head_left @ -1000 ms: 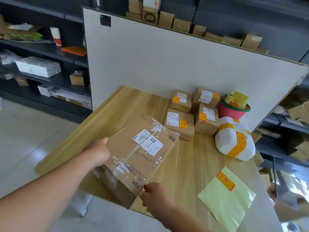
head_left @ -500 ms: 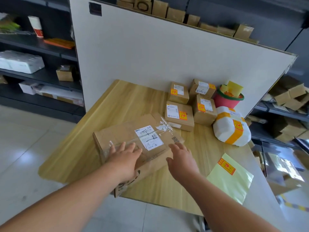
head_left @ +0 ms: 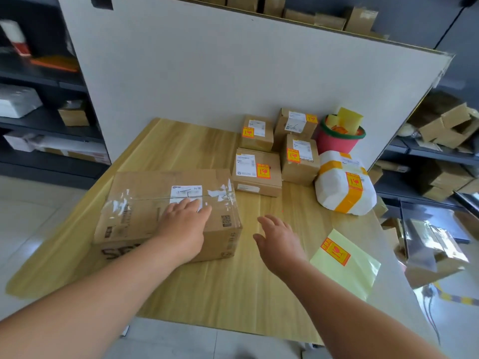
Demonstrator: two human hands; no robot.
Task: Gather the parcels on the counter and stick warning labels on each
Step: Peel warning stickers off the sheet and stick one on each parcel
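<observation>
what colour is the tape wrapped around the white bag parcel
Orange-yellow bands cross the white bag parcel; the head view, the only one, shows them clearly.

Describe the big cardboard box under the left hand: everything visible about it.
The big box is brown corrugated cardboard, closed, lying flat on the wooden counter near its front left. Clear tape runs across the top, wrinkled at both ends. A white shipping label sits on top, and a small QR code is printed near the right edge. Dark printed letters show on the front face. No orange warning label is visible on it. The left hand rests palm-down on top, partly covering the label; the right hand hovers apart from it.
</observation>
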